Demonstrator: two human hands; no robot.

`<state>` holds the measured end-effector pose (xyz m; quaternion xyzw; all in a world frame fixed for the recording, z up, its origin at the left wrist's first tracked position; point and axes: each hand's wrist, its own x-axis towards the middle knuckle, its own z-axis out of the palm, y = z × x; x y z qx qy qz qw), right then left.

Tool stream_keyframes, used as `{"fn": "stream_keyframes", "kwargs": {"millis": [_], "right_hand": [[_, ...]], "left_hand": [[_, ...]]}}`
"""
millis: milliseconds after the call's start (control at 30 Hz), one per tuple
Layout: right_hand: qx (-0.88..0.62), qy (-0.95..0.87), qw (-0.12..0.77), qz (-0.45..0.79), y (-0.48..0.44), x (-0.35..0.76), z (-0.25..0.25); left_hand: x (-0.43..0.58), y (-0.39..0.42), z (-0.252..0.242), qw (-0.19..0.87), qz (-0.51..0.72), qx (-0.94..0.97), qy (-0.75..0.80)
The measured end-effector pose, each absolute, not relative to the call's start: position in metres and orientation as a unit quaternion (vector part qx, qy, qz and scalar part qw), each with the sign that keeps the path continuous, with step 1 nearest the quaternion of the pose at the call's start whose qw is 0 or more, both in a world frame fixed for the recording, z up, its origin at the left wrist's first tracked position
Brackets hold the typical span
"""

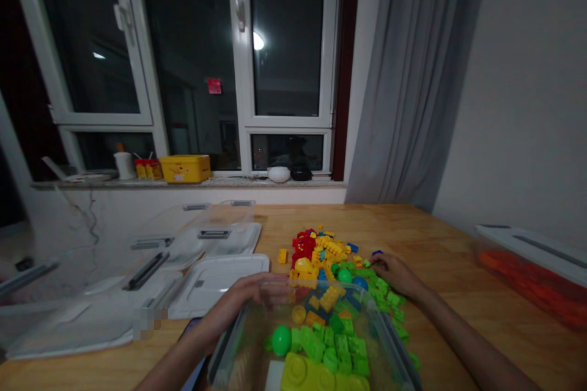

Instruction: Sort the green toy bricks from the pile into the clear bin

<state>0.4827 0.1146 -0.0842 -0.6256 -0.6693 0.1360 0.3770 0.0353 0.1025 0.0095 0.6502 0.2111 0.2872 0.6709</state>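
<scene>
We see a wide wooden counter (pixel 458 256) under a dark window; on its left lie white lids (pixel 220 281) and empty clear tubs (pixel 183 226), and at the far right edge stands a tub of orange pieces (pixel 527 281); near the middle, closest to us, sits the clear bin (pixel 397 345), partly filled with green, yellow and orange bricks; just beyond it a heap of bricks (pixel 316 250) lies loose on the counter, so we judge that part of the lot is in and a good share is out; the left hand (pixel 250 296) curls over the bin's far left rim, gripping it; the right hand (pixel 394 272) rests on the heap's right edge among green bricks, fingers bent, and we cannot tell whether it holds one; a green ball (pixel 281 339) lies inside the bin.
</scene>
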Motion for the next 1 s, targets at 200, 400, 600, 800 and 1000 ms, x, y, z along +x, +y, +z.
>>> {"fn": "stream_keyframes", "kwargs": {"millis": [200,400,600,800,1000], "right_hand": [[-0.631,-0.678,0.366,0.091,0.113,0.484,-0.082],[-0.638,-0.679,0.357,0.067,0.11,0.488,-0.079],[-0.631,-0.679,0.372,0.055,0.107,0.487,-0.074],[-0.623,-0.668,0.403,0.056,0.099,0.472,-0.053],[-0.601,-0.65,0.451,0.112,0.09,0.448,-0.027]], "left_hand": [[0.036,0.108,0.009,0.673,0.272,0.657,0.204],[0.037,0.102,0.012,0.66,0.294,0.654,0.224],[0.038,0.096,0.017,0.674,0.295,0.638,0.226],[0.039,0.102,0.015,0.682,0.298,0.632,0.217],[0.038,0.096,0.018,0.676,0.296,0.636,0.225]]}}
